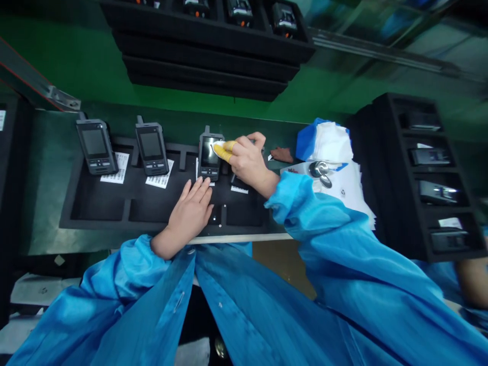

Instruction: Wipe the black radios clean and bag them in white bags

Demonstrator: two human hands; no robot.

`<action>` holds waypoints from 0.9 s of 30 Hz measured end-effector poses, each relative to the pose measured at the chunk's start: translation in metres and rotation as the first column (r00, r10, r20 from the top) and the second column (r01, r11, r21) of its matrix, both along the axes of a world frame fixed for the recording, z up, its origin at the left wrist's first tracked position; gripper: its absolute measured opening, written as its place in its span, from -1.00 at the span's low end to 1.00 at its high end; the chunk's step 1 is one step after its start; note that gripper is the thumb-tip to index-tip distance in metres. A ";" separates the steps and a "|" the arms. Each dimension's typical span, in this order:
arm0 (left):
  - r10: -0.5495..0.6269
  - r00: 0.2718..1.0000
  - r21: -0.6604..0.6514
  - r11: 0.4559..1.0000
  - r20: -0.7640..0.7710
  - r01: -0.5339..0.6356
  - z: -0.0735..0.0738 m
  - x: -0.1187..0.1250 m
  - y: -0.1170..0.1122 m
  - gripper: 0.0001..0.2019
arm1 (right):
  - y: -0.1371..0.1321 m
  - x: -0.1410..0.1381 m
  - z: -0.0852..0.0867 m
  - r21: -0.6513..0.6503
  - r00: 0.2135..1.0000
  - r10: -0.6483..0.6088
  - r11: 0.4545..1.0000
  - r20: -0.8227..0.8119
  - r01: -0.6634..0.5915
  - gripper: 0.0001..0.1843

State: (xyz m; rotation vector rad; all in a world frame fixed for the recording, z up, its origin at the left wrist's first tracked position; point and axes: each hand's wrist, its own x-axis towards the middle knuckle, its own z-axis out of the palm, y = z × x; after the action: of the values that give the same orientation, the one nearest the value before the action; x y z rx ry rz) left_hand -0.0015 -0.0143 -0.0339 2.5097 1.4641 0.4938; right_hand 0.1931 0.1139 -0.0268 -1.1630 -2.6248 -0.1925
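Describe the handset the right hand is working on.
The handset is a dark, plastic-looking unit with a stubby antenna, a glossy screen and buttons below. It stands tilted back in the black foam tray, third from the left. The right hand, in yellow finger cots, presses a white wipe to its screen.

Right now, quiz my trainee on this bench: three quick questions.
1. How many radios stand in the near tray?
2. True or false: the left hand grips a radio.
3. The right hand presses its wipe on which radio? A leftmost, B middle, C rightmost.
Key: 1 three. 2 false, it lies flat on the tray. 3 C.
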 end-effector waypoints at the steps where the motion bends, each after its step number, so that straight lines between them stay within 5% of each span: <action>1: -0.001 1.000 -0.004 1.000 -0.001 0.001 0.000 0.000 0.000 -0.63 | -0.007 0.000 -0.003 -0.028 1.000 0.015 0.999 0.002 -0.015 -0.60; 9: 0.012 0.998 0.036 0.999 0.069 -0.015 0.000 -0.002 -0.001 -0.65 | -0.066 0.003 -0.011 -0.085 0.973 0.213 0.975 0.083 -0.206 -0.63; 17: 0.136 0.965 0.115 0.980 0.224 -0.164 0.007 -0.033 -0.018 -0.72 | -0.013 -0.028 0.016 -0.049 0.987 -0.153 0.987 0.047 0.155 -0.59; 19: 0.186 0.955 0.128 0.967 0.232 -0.219 0.007 -0.046 -0.022 -0.73 | -0.019 -0.032 0.012 -0.069 0.993 -0.093 0.993 0.079 0.098 -0.59; 24: 0.294 0.930 0.143 0.933 0.221 -0.330 0.003 -0.077 -0.023 -0.74 | -0.054 -0.039 0.004 0.019 0.954 0.261 0.964 0.148 -0.266 -0.60; 27: 0.295 0.943 0.109 0.944 0.152 -0.313 0.002 -0.084 -0.015 -0.69 | -0.042 -0.065 0.011 0.122 0.962 0.263 0.955 0.070 -0.270 -0.59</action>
State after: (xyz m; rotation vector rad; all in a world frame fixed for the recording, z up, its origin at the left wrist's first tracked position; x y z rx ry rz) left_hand -0.0856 -0.0295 -0.0321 2.2956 1.8299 0.8193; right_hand 0.1285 0.0717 -0.0156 -0.7614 -2.7340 -0.3395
